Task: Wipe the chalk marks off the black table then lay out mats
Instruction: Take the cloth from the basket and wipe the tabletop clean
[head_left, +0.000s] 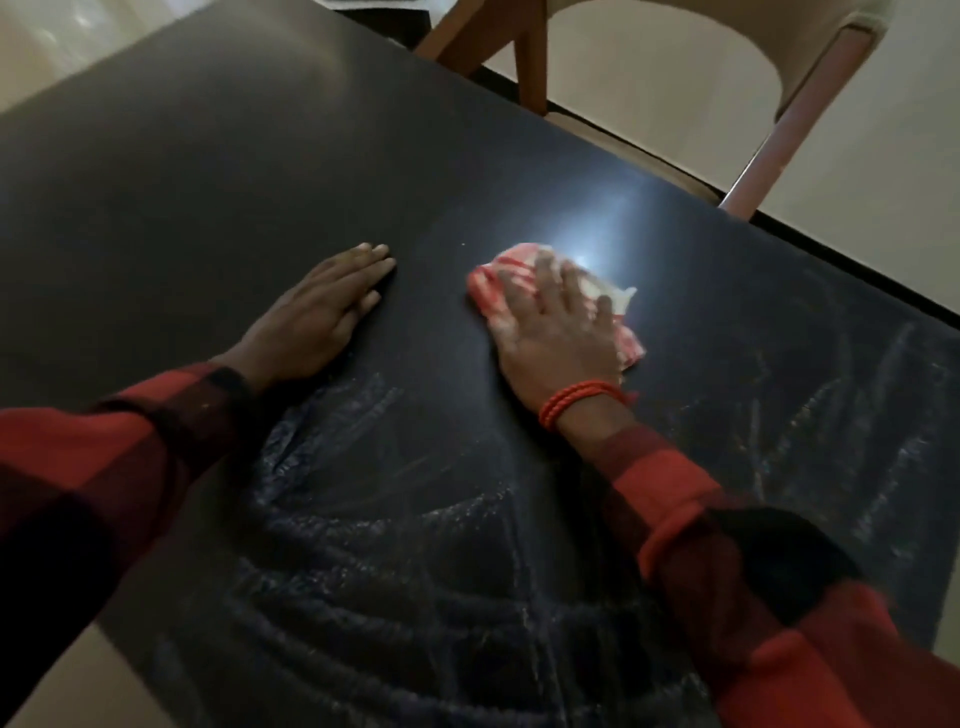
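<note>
Both hands lie flat; right hand (558, 317) presses cloth (496, 283), which may only smear the lower-frame chalk marks (395, 551).

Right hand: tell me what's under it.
Under the right hand a red-and-white cloth lies pressed flat on the black table. Its edges show beyond the fingers; any chalk beneath it is covered.
</note>
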